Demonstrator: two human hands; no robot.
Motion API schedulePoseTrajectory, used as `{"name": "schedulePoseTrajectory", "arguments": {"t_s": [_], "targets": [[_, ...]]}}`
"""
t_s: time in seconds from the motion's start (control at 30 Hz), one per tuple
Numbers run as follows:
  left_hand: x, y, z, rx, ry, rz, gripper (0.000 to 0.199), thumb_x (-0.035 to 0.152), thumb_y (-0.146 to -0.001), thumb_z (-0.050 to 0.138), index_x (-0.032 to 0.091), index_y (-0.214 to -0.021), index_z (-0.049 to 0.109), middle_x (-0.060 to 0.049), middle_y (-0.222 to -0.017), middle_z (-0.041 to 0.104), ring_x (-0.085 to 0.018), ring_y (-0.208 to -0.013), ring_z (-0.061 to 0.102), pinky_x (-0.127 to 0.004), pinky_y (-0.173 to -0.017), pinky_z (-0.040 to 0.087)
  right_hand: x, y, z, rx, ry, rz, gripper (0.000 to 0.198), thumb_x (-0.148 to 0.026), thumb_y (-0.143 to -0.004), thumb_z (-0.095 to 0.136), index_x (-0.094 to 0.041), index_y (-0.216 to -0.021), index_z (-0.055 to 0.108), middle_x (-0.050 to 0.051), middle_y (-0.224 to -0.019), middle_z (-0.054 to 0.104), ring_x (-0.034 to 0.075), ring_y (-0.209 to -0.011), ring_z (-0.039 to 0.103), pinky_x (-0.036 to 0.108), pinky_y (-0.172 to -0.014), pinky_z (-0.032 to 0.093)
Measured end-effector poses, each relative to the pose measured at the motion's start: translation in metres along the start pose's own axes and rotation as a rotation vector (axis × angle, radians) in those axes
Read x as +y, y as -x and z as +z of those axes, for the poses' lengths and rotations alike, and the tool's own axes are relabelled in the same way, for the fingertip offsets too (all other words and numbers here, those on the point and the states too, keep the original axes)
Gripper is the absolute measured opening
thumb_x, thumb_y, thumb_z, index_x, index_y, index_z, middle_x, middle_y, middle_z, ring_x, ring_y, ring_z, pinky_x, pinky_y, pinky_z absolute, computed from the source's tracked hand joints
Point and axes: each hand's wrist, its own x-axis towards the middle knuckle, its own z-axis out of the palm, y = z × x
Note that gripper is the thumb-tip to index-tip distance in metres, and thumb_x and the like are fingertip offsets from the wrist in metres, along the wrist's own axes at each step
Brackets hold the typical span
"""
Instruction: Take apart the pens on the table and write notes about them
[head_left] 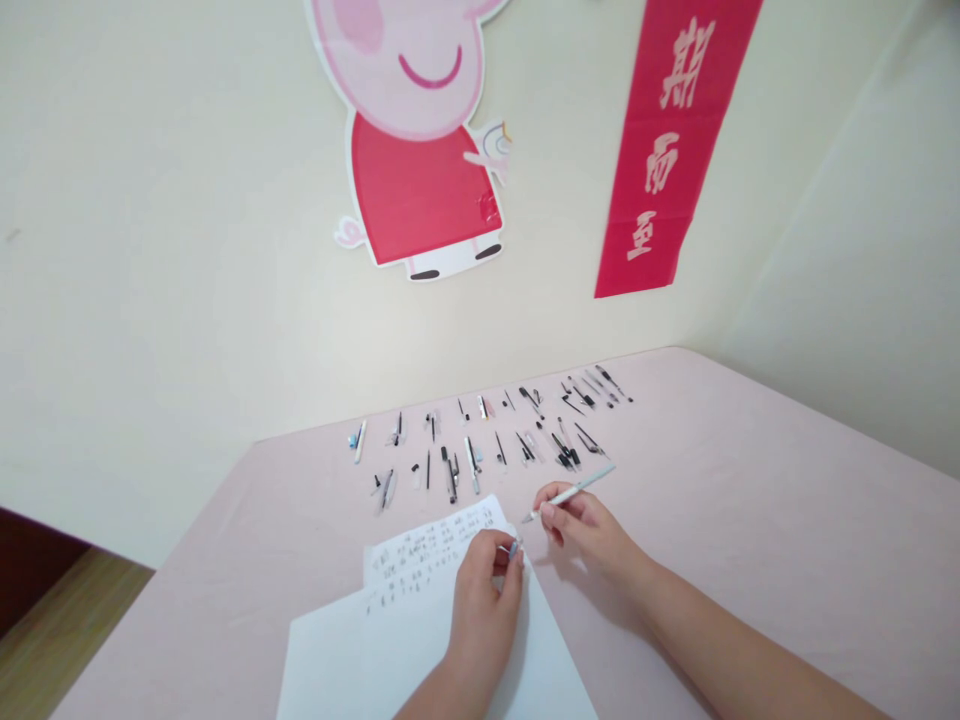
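Note:
In my right hand (574, 520) a pale grey-and-white pen (589, 482) is gripped, tilted, its tip pointing down and left. My left hand (487, 580) is closed, thumb and fingertips pinching a small blue-grey pen cap (514, 549). Pen tip and cap are close together but apart. Beneath the left hand lie white sheets of paper (420, 665); the upper one carries several rows of dark handwriting. My right hand is just off the paper's right edge, above the pink table cover.
Beyond the paper, several pens, caps and loose pen parts (450, 475) lie in two rows across the pink table (750, 520). The wall behind bears a cartoon pig cutout (424, 190) and a red banner (675, 150). Wooden floor (52, 620) shows at lower left.

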Motion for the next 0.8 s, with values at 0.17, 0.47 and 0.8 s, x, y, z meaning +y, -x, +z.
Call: {"name": "schedulePoseTrajectory", "arguments": {"t_s": [0.17,0.47,0.8], "targets": [[-0.0011,-0.0003,0.0,-0.012,-0.016,0.039,0.008,0.025,-0.083,0.049,0.02,-0.083,0.055,-0.002,-0.076,0.06,-0.017,-0.071,0.058,-0.029,-0.067,0.047,0.0066,-0.0017,0.0007,0.005,0.044,-0.059,0.041,-0.06,-0.077,0.054,-0.019,-0.072,0.046,-0.005,-0.054,0.041,0.009,-0.048,0.038,0.023,-0.049,0.031],[-0.002,-0.0001,0.0,-0.039,-0.041,0.089,0.006,0.021,-0.082,0.049,0.02,-0.083,0.055,-0.002,-0.077,0.059,-0.017,-0.072,0.057,-0.029,-0.066,0.046,0.0015,0.0016,0.0027,-0.053,0.109,-0.096,0.041,-0.059,-0.079,0.052,-0.019,-0.074,0.047,-0.005,-0.059,0.038,0.009,-0.051,0.036,0.023,-0.051,0.032],[-0.0013,0.0002,-0.0007,-0.017,-0.058,0.126,0.005,0.019,-0.08,0.051,0.019,-0.083,0.056,-0.001,-0.077,0.058,-0.016,-0.07,0.056,-0.028,-0.064,0.047,0.0096,0.0007,0.0044,-0.104,0.121,-0.109,0.035,-0.051,-0.081,0.054,-0.018,-0.074,0.049,-0.004,-0.065,0.039,0.009,-0.055,0.038,0.024,-0.051,0.03]]}}
